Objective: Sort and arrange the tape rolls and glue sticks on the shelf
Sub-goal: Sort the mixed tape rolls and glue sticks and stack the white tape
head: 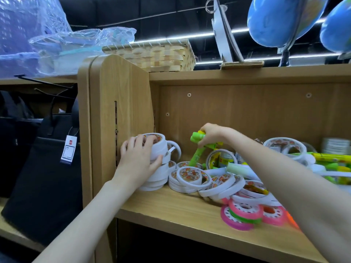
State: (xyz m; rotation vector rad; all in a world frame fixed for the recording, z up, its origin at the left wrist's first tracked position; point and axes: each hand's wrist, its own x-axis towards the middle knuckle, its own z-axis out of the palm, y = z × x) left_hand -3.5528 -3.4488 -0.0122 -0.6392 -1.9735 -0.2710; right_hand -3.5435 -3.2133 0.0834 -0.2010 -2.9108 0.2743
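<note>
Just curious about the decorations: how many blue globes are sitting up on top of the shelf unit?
2. One globe stands at the upper right on a dark stand; a second globe is cut off by the right edge. More may lie outside the view.

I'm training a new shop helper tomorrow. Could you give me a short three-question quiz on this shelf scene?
1. True or false: the left hand rests on a stack of white tape rolls at the left end of the shelf.
2. What is the right hand gripping?
A. a pink tape roll
B. green glue sticks
C. the woven basket
3. Fill in: the pink tape rolls lie near the shelf's ____ edge.

Key:
1. True; its fingers curl over the top roll.
2. B.
3. Front.
</note>
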